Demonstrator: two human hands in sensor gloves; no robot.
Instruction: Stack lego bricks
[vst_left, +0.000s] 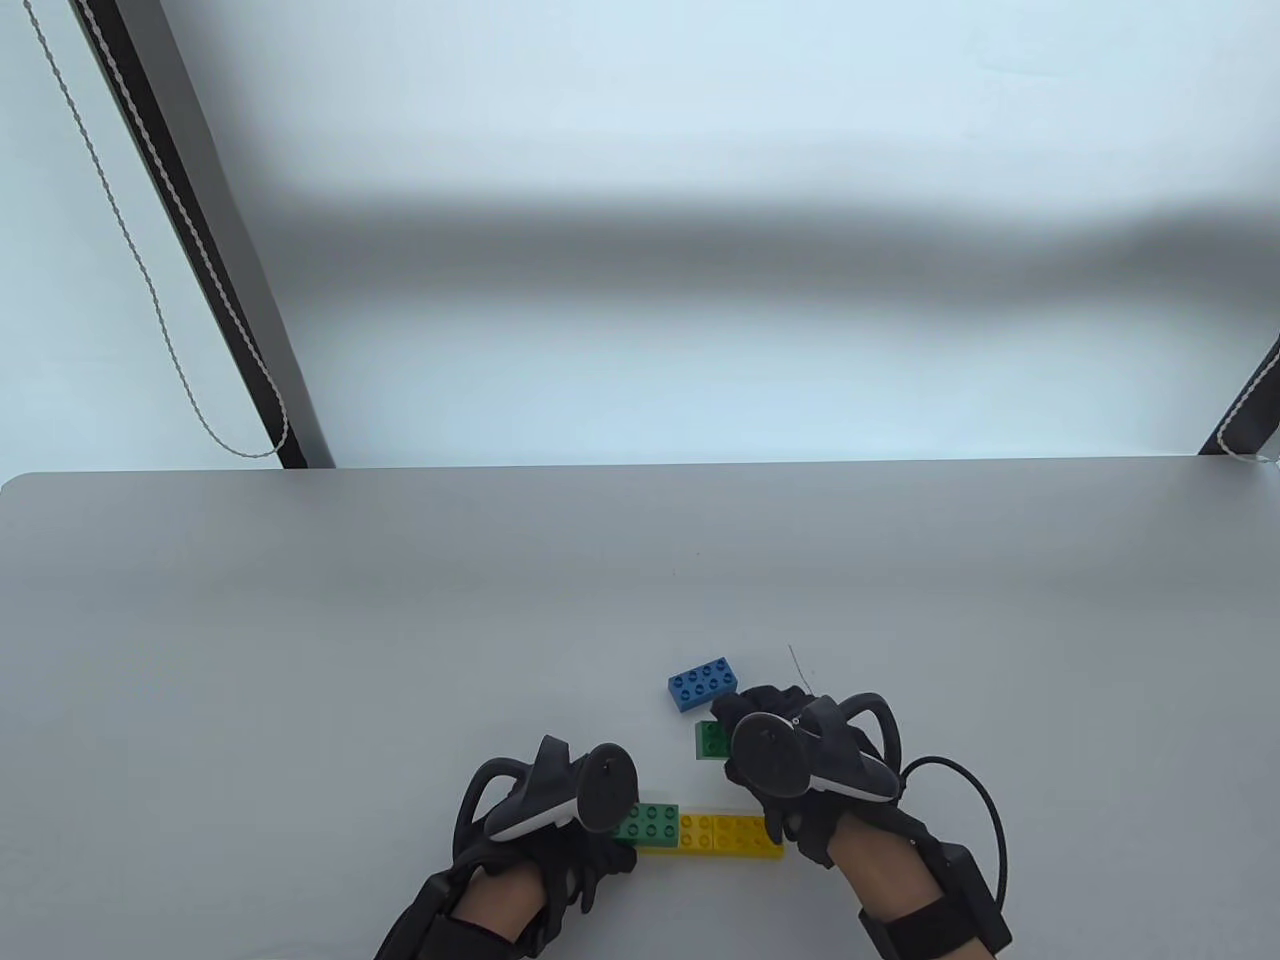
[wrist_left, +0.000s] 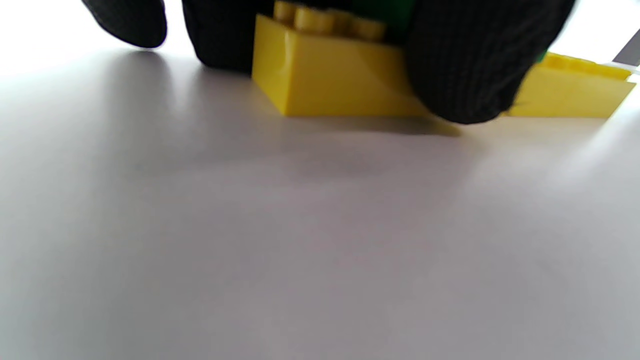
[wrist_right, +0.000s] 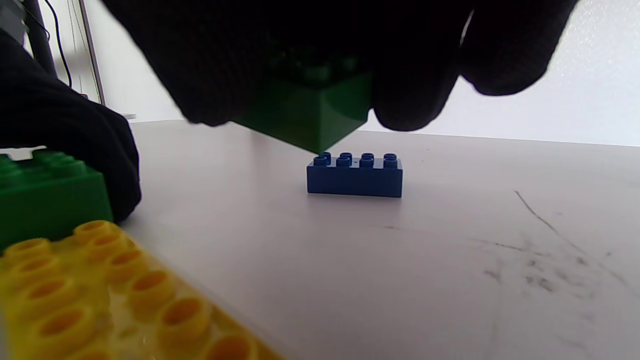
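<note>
Table view: high overhead camera, looks down on table (vst_left: 300, 620), far wall above. Left wrist view: near tabletop, very close on yellow brick (wrist_left: 330, 80). Right wrist view: low, faces far; shares yellow brick and blue brick (wrist_right: 355, 175) with overhead.

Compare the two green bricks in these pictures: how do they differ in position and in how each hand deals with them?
The green brick on the yellow brick sits pressed onto the long yellow brick, with the left hand on it. The lifted green brick hangs tilted above the table, gripped by the right hand. Both are green with studs.
</note>
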